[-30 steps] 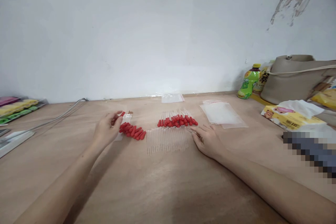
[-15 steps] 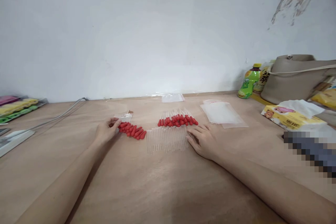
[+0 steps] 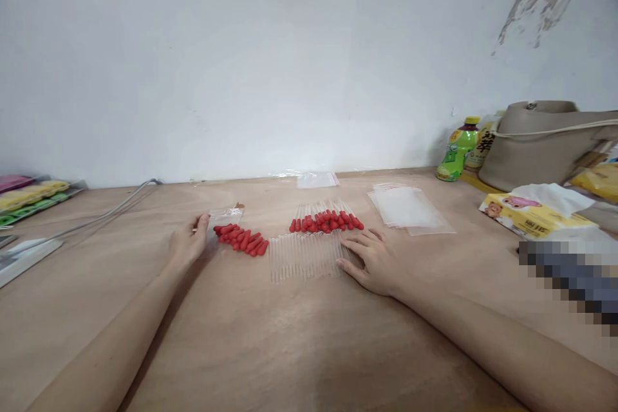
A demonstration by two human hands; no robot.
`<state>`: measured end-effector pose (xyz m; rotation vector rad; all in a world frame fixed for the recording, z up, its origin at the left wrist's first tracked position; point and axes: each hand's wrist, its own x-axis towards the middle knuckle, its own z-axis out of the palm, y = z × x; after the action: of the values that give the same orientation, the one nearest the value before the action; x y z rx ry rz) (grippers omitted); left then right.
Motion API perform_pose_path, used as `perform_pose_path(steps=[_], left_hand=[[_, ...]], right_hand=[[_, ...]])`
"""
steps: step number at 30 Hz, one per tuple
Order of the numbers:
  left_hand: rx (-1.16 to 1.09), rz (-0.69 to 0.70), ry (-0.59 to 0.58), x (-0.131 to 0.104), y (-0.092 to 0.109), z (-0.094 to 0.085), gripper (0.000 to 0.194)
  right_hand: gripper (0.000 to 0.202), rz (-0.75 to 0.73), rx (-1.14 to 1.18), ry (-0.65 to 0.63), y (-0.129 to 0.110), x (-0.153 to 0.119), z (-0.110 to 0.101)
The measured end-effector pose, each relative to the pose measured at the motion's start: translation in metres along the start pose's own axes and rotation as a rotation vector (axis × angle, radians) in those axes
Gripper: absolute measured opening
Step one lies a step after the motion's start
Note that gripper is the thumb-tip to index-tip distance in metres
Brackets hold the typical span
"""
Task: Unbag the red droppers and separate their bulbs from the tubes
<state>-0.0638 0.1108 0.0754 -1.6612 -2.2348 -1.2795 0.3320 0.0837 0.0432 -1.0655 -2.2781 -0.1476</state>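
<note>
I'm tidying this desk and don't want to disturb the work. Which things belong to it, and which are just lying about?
Likely in the work:
loose red bulbs, beside the left hand
row of clear tubes, at the right hand
red-capped tubes, behind that row
clear bags, perhaps

Likely just lying about:
green bottle
handbag
tissue box
grey cable

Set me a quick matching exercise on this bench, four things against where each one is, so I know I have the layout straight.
Things
1. Left hand
2. Right hand
3. Stacked plastic bags
4. Green bottle

Places
A. Upright, beside the beige handbag
B. At the right end of the row of clear tubes
C. Flat, between the right hand and the bottle
D. Just left of the loose red bulbs

Pairs: 1-D, 2-B, 3-C, 4-A
</note>
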Motion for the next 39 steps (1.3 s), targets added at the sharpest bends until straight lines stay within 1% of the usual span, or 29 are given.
perform_pose_path(steps=[1,3,4,5,6,7,9,11,12,14,17,19,22,25,28,31,33,36,39], left_hand=[[0.043,0.035,0.047,-0.002,0.006,-0.002,0.034],[0.102,0.162,0.137,-0.011,0.023,-0.003,0.032],[0.103,0.261,0.164,-0.017,0.033,-0.003,0.03],[0.095,0.386,0.162,-0.024,0.044,-0.001,0.026],[0.075,0.497,0.139,-0.031,0.056,0.002,0.023],[0.06,0.596,0.078,-0.039,0.068,0.006,0.02],[0.086,0.731,-0.056,-0.053,0.091,0.017,0.016],[0.13,0.78,-0.154,-0.062,0.111,0.031,0.017],[0.147,0.787,-0.182,-0.064,0.12,0.038,0.018],[0.179,0.78,-0.205,-0.065,0.134,0.053,0.02],[0.218,0.743,-0.195,-0.061,0.147,0.071,0.025],[0.217,0.729,-0.184,-0.058,0.151,0.079,0.026],[0.189,0.721,-0.17,-0.057,0.153,0.086,0.025],[0.16,0.678,-0.132,-0.059,0.154,0.088,0.024],[0.121,0.591,-0.07,-0.062,0.153,0.084,0.022],[0.072,0.526,-0.028,-0.068,0.146,0.072,0.02],[-0.006,0.533,-0.037,-0.076,0.137,0.059,0.018],[-0.12,0.634,-0.092,-0.089,0.119,0.037,0.015],[-0.148,0.753,-0.158,-0.103,0.102,0.023,0.011]], right_hand=[[0.03,0.005,0.002,-0.005,0.0,0.0,0.0],[0.03,0.016,0.008,-0.005,0.0,0.0,0.001],[0.03,0.021,0.011,0.0,0.001,0.0,0.002],[0.03,0.024,0.014,0.008,0.001,0.0,0.002],[0.029,0.025,0.018,0.02,0.001,0.0,0.002],[0.029,0.027,0.022,0.035,0.001,0.0,0.002],[0.028,0.033,0.027,0.068,0.001,0.001,0.001],[0.027,0.053,0.026,0.099,0.001,0.002,0.0],[0.027,0.07,0.024,0.113,0.001,0.002,0.0],[0.026,0.105,0.023,0.13,0.002,0.003,-0.001],[0.024,0.137,0.031,0.14,0.002,0.003,-0.002],[0.023,0.139,0.04,0.14,0.002,0.003,-0.002],[0.023,0.131,0.058,0.14,0.002,0.003,-0.001],[0.021,0.121,0.068,0.155,0.003,0.003,0.0],[0.019,0.089,0.096,0.18,0.005,0.002,0.0],[0.018,0.048,0.142,0.245,0.007,0.001,0.0],[0.02,0.027,0.172,0.304,0.007,0.0,0.0],[0.032,-0.012,0.202,0.343,0.006,0.0,0.0],[0.042,-0.086,0.191,0.305,0.001,0.0,-0.001]])
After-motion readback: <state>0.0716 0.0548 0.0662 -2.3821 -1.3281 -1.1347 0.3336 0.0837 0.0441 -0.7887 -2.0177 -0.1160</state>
